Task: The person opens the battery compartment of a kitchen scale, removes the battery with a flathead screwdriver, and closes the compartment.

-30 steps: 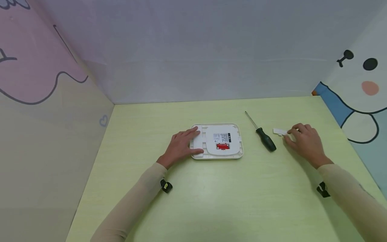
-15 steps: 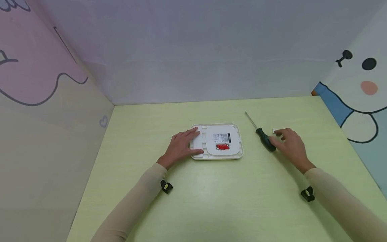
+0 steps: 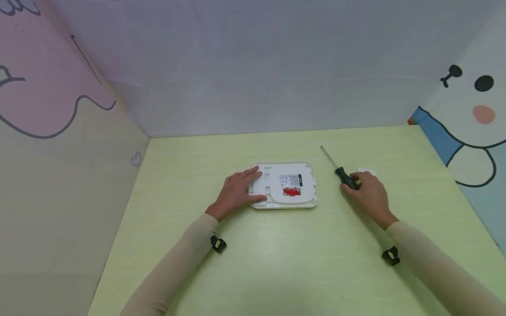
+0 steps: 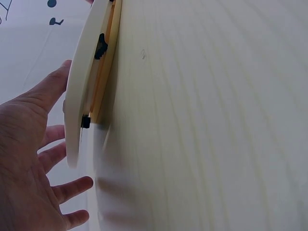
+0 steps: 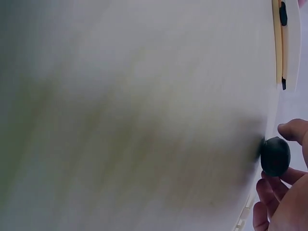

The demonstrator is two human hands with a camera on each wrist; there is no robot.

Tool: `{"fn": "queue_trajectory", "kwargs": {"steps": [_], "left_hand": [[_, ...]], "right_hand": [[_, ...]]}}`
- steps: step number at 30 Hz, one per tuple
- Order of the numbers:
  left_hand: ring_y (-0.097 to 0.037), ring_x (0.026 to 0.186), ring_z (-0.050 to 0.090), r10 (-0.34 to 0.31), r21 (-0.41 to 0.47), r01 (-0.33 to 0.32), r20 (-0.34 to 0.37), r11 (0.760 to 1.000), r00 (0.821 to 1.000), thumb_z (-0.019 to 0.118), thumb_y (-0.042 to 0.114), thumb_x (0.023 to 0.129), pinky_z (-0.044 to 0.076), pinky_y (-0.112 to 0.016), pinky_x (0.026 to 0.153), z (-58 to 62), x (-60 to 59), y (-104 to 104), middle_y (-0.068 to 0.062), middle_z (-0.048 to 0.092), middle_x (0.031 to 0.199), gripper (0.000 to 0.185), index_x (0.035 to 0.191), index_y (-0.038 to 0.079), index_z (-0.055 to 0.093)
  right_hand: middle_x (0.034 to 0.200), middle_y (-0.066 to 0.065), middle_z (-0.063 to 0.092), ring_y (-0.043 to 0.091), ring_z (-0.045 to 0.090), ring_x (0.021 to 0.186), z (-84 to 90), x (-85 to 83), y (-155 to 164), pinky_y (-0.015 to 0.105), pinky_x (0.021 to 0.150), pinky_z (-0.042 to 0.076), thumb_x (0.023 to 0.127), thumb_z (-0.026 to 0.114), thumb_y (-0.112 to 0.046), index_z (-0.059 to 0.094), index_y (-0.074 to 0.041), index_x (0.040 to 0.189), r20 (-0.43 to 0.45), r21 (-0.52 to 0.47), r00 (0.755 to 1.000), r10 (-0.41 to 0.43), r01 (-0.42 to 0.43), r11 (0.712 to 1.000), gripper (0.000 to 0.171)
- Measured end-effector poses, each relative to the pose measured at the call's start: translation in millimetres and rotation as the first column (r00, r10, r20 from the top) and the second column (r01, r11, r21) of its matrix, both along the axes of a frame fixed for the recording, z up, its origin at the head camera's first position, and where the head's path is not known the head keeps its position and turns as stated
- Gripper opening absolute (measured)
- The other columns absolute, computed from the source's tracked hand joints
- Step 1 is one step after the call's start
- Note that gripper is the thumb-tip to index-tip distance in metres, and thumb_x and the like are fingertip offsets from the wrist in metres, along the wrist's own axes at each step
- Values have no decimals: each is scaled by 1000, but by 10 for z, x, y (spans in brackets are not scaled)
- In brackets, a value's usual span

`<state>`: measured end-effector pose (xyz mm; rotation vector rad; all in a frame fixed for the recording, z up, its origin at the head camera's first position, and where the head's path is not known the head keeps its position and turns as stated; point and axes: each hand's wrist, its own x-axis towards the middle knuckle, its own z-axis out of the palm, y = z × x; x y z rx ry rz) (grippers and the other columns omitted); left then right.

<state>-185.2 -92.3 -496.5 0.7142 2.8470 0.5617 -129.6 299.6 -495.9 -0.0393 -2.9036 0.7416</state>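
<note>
A white rounded device lies on the table with a printed label and a red inset facing up. My left hand rests on its left end, thumb and fingers spread. The left wrist view shows the device's white edge beside that hand. To the right is a screwdriver with a dark green handle and a metal shaft pointing away. My right hand has thumb and fingers around its handle. In the right wrist view, fingers curl under the handle; the thumb looks slightly apart from it.
A small white plastic piece lies just beyond my right hand, partly hidden by it. The pale yellow table meets a plain wall at the back and printed walls at both sides.
My right hand has let go of the small white piece and moved left to the screwdriver handle. The left hand and the device have stayed in place.
</note>
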Motion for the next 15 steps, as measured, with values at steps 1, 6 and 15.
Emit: {"fn": "queue_trajectory", "kwargs": {"steps": [1,6,15], "left_hand": [[-27,140,37,-1,-1,1,-1,1000,1000,65,68,80,29,-50,112,-1,-1,-1,10,27,161,86,151,27,39],[-27,140,37,-1,0,1,-4,1000,1000,65,68,80,29,-50,112,2,-5,-3,10,28,161,86,151,27,39],[-27,140,37,-3,8,3,5,1000,1000,66,68,79,29,-50,112,-2,-3,-4,10,27,161,87,151,27,39]], "right_hand": [[105,24,63,32,57,83,-5,0,-2,37,63,41,89,70,-33,63,5,117,-1,1,1000,-2,2,1000,48],[102,24,63,34,58,83,-18,0,-6,41,64,42,88,70,-29,64,4,116,-19,1,1000,-6,6,1000,43],[95,23,63,33,55,82,-13,-11,7,36,64,38,87,72,-22,67,4,112,-27,-24,1000,16,-17,1000,36]]}}
